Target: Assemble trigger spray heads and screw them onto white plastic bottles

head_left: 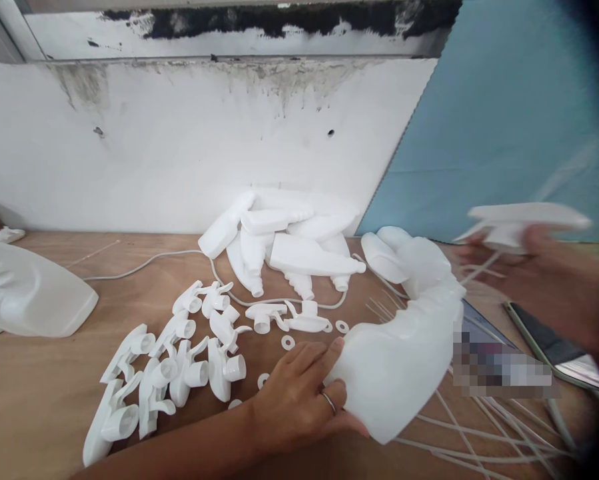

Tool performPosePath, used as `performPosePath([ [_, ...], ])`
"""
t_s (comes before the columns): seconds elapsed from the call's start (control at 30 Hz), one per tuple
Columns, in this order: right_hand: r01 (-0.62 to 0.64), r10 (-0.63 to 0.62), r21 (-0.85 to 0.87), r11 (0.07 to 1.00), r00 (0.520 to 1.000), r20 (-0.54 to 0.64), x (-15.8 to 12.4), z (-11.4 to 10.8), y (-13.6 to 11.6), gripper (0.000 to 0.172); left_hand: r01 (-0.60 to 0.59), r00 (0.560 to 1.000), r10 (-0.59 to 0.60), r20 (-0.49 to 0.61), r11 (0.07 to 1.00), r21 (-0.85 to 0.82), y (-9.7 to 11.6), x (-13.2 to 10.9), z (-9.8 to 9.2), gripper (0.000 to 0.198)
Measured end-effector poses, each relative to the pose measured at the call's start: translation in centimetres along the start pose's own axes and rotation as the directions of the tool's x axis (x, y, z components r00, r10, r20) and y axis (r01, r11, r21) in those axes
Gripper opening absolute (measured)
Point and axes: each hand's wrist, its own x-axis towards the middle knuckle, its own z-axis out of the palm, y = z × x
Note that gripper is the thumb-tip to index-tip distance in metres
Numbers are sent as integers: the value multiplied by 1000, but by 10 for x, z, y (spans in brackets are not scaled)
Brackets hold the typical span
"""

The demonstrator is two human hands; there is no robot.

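My left hand (304,393) is wrapped round the base of a white plastic spray bottle (399,360), which lies tilted with its neck toward the upper right. In my right hand (529,267), blurred by motion, is a white trigger spray head (524,217). A thin dip tube (482,268) runs down from the spray head to the bottle's mouth; how far it reaches inside is hidden. Several loose trigger heads (194,373) lie on the table left of my left hand. Small white washers (288,343) are scattered beside them.
Several white bottles (314,253) are piled against the wall, with a cable (279,300) around them. Two phones (554,347) lie at the right, near loose tubes (479,433). Another bottle (39,293) rests at far left. A blue cloth (479,133) hangs behind.
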Motion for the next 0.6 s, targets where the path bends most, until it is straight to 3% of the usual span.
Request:
performPosePath([
  [0.03,-37,34,-57,998,998,-54,0,15,4,34,6,1000,-6,-7,1000,-7,-1,0,0,48],
  [0.07,-118,117,-83,989,993,-18,-2,31,8,36,19,1000,-19,-5,1000,-15,-2,0,1,47],
  [0.17,-150,144,50,987,983,114,-9,69,19,34,87,996,-87,15,996,-21,-1,0,4,46],
  [0.3,-87,49,386,919,993,107,-19,98,26,25,146,989,-145,21,989,-21,3,-1,7,51],
  [0.4,-26,-11,405,914,996,90,-30,116,22,23,225,974,-222,41,967,-119,2,4,-3,50],
  [0.47,-14,-34,367,930,992,124,-38,131,15,25,348,938,-337,84,907,-238,-2,14,-18,44],
  [0.6,-43,-76,386,921,955,288,-52,163,1,30,575,808,-564,170,693,-435,-15,46,-61,22],
])
